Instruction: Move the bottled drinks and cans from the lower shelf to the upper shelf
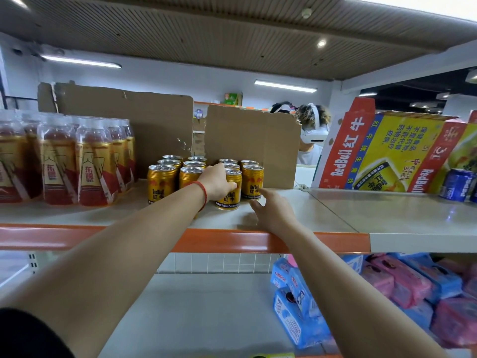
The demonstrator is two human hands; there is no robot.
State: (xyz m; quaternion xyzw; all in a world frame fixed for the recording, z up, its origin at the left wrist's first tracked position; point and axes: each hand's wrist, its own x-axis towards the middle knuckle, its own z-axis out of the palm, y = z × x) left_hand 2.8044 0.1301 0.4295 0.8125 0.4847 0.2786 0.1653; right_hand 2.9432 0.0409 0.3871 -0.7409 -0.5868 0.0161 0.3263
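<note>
1. The left hand point(216, 183) is wrapping around a gold can point(229, 189) on the upper shelf point(335, 218). The can is standing upright at the front of the group.
2. The right hand point(271, 210) is lying open on the shelf and holding nothing. One finger is pointing at the gold can on the right point(252, 181) and is just touching it or almost touching it; I cannot tell which.
3. I think the step is setting this can down in line with the others. To do it well, the left hand should be keeping the can straight up and sliding it gently, so it is not knocking its neighbours.
4. The right hand could be steadying the can beside it while the left hand is letting go slowly.
5. Counting cans: I am seeing about ten gold cans in the group. Some at the back are partly hidden, so the count is not sure.
6. Counting bottles: the bottles point(93, 164) are standing at the left of the upper shelf. About four are showing in front, with more behind that I cannot count.
7. The lower shelf point(206, 306) is showing no cans or bottles, only blue and pink packs point(387, 285) at the right. So the job is looking nearly done.
</note>
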